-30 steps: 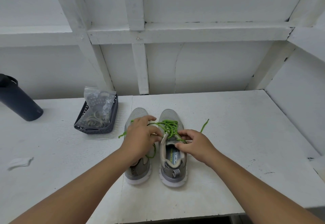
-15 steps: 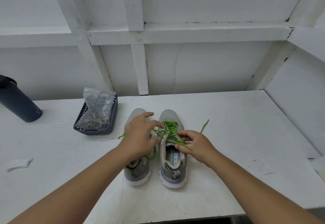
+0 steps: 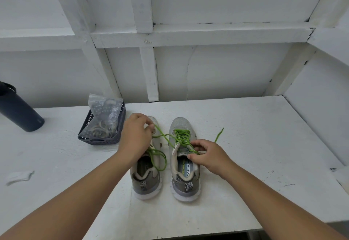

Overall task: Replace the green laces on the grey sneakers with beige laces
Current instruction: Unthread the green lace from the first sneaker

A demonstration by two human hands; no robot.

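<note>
Green lace (image 3: pixel 181 136) on right sneaker (image 3: pixel 184 156): bow undone vs 1 s ago, one end drawn out to left, strand now stretched across to left hand (image 3: pixel 135 138). Other end trails on bench (image 3: pixel 255 155) right of toe. Left sneaker (image 3: pixel 146 175) alongside, loose green loop lying over its opening.

Left grip: fingertips pinch lace end, moved up and left since. Right hand (image 3: pixel 209 155): fingers curled round lace at top eyelets, steadying shoe, pos. unchanged.

Meaning: unlacing underway; eyelets still threaded. Beige laces prob. in bag in basket (image 3: pixel 102 126), untouched.

Bright, even, diffuse light; source not visible. Faint soft shadows under sneakers (image 3: pixel 166 164). No glare. Wide-angle bending at edges. Slightly soft, compressed detail throughout.
</note>
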